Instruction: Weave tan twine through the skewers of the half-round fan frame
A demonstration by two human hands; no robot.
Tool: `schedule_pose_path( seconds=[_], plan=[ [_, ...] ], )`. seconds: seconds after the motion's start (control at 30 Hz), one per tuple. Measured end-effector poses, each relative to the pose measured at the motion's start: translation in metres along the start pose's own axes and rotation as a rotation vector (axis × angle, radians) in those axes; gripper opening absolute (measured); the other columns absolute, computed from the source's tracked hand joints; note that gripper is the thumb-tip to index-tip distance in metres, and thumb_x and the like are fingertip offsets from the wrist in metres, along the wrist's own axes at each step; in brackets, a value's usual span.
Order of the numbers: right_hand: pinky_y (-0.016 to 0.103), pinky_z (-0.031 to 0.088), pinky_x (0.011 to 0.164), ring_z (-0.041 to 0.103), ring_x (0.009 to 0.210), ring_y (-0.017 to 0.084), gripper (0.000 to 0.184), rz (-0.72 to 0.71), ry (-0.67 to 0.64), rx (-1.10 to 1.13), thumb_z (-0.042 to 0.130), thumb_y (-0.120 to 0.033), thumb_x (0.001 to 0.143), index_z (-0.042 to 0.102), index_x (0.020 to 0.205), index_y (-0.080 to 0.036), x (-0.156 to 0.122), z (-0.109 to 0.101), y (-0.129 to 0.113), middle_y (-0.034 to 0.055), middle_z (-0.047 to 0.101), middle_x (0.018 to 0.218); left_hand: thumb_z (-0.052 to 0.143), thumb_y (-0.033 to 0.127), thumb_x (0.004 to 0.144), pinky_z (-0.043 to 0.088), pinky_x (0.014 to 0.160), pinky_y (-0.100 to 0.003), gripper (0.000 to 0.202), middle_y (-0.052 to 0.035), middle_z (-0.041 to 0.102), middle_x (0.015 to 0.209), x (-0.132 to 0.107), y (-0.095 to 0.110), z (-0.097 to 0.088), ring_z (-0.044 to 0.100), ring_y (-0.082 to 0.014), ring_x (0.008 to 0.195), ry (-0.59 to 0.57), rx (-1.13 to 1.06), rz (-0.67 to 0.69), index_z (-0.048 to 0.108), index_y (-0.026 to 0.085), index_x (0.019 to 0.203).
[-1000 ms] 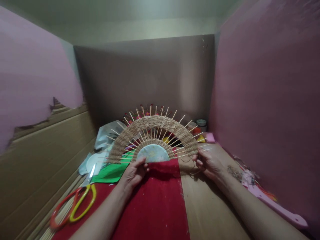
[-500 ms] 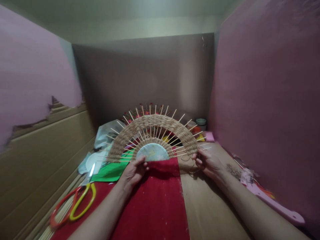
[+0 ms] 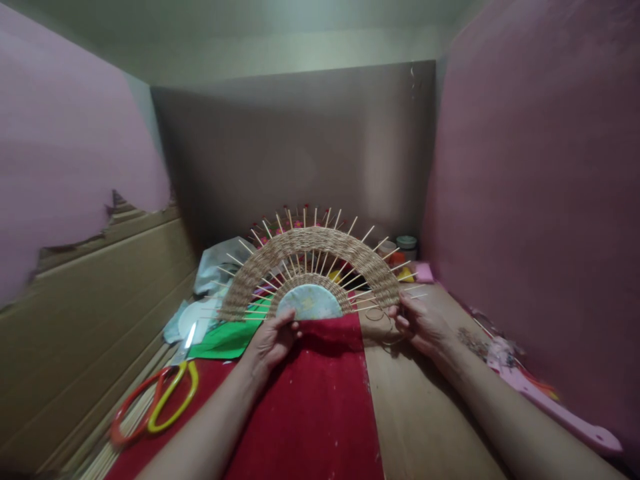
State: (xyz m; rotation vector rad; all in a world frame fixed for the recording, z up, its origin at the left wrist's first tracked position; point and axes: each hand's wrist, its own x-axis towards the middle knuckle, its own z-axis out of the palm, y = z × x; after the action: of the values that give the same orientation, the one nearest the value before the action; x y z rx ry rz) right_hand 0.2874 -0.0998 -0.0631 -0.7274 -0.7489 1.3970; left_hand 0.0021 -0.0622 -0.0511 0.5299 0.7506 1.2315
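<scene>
Held upright in front of me is a half-round woven fan (image 3: 314, 239) with thin sticks radiating past its outer band. An inner woven band circles its pale blue half-disc centre (image 3: 316, 301). My left hand (image 3: 276, 339) pinches the fan's bottom edge at the disc, thumb on the front and fingers behind. At the right end of the outer band, my right hand (image 3: 419, 323) grips the fan between thumb and fingers. A loose loop of thin cord (image 3: 384, 321) hangs beside the right hand.
Red cloth (image 3: 310, 400) and a green sheet (image 3: 235, 337) lie on the cardboard surface (image 3: 425, 413). Scissors (image 3: 173, 400) with orange and yellow handles rest at left, over thin sticks. A pink tool (image 3: 555, 400) lies at right. Jars (image 3: 406, 247) and a red-flowered item stand behind the fan.
The whole view has shifted slightly, so the scene sits a little further right. Both hands keep the same hold on the fan.
</scene>
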Motion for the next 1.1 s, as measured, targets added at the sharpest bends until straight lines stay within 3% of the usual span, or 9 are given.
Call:
schedule_pose_path(
  seconds=[0.83,1.1],
  plan=[
    [0.016,0.019,0.032,0.033,0.036,0.004,0.026,0.005,-0.004,0.02,0.066,-0.036,0.071,0.049,0.066,-0.017,0.004,-0.003,0.002,0.0011,0.062,0.057,0.055,0.003,0.073,0.049,0.049,-0.027,0.011,-0.0003,0.058,0.056,0.011,-0.002,-0.008,0.055,-0.0117,0.047,-0.029,0.035,0.011,0.055,0.013,0.07],
    [0.015,0.019,0.031,0.032,0.036,0.004,0.025,-0.013,-0.008,0.01,0.064,-0.036,0.073,0.048,0.068,-0.017,0.005,-0.003,0.002,0.0005,0.061,0.057,0.055,0.002,0.073,0.047,0.045,-0.026,0.012,0.0006,0.057,0.054,0.007,0.0,-0.004,0.053,-0.0108,0.044,-0.007,0.006,0.011,0.055,0.013,0.069]
  ],
)
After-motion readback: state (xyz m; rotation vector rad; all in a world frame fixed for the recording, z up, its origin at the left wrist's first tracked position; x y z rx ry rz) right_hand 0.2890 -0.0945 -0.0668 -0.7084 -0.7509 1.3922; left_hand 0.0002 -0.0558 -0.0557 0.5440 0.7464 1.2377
